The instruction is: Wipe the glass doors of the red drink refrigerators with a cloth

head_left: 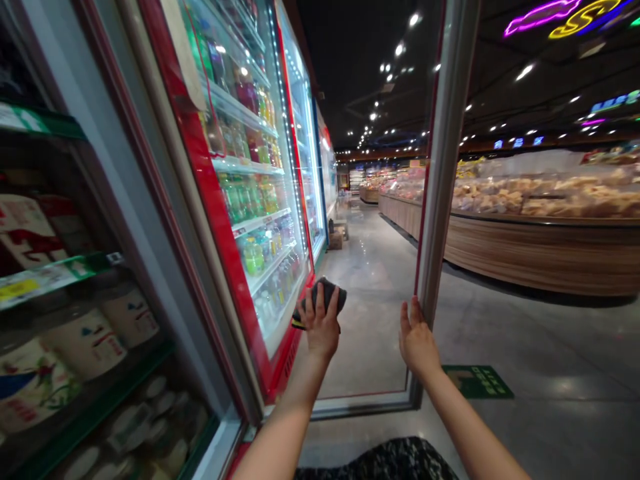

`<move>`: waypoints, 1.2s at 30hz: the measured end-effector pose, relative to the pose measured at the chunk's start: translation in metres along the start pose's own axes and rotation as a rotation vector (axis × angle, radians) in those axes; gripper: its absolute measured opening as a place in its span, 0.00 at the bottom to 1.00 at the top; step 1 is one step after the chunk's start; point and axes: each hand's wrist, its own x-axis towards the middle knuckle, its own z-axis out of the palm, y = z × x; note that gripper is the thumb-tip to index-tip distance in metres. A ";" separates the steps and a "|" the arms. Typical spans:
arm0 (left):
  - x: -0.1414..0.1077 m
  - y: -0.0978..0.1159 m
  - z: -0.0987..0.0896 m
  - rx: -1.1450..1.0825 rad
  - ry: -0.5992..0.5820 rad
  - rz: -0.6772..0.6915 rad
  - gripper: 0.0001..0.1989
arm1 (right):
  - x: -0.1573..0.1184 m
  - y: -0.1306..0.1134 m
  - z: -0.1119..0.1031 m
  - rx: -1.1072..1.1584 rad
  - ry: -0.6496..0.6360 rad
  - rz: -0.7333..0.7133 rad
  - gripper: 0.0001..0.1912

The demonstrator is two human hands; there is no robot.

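Observation:
A glass door [373, 347] with a grey metal frame [440, 167] stands swung out in front of me. Fingers spread, my left hand [321, 330] presses a dark grey cloth [334, 297] flat against the lower part of the pane. Some yellow shows at the cloth's lower left edge. Farther right, my right hand [419, 341] grips the door's outer frame low down, with two fingers pointing up along its inner side. The right thumb is hidden.
Shelves with cartons [85, 343] and tubs fill the open cooler at left. Beyond the door, a red-framed drinks fridge [250, 200] lines the aisle. A wood-sided display counter [540, 257] curves at right; a green floor sticker [480, 382] lies near the door.

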 end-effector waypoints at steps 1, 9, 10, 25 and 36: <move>-0.010 -0.002 0.001 -0.004 -0.018 0.059 0.40 | 0.000 0.000 0.000 -0.008 -0.003 0.002 0.55; 0.011 -0.058 -0.016 -0.002 0.027 0.027 0.38 | 0.001 0.003 -0.002 -0.021 0.008 -0.086 0.55; 0.007 -0.064 -0.018 0.008 0.043 -0.062 0.39 | 0.001 0.003 -0.002 -0.027 0.003 -0.081 0.54; -0.034 -0.087 -0.020 0.007 0.033 -0.406 0.42 | 0.006 0.007 0.003 -0.129 -0.042 -0.129 0.54; -0.017 -0.112 -0.020 0.028 0.087 -0.412 0.36 | 0.015 0.017 0.016 -0.085 -0.023 -0.193 0.58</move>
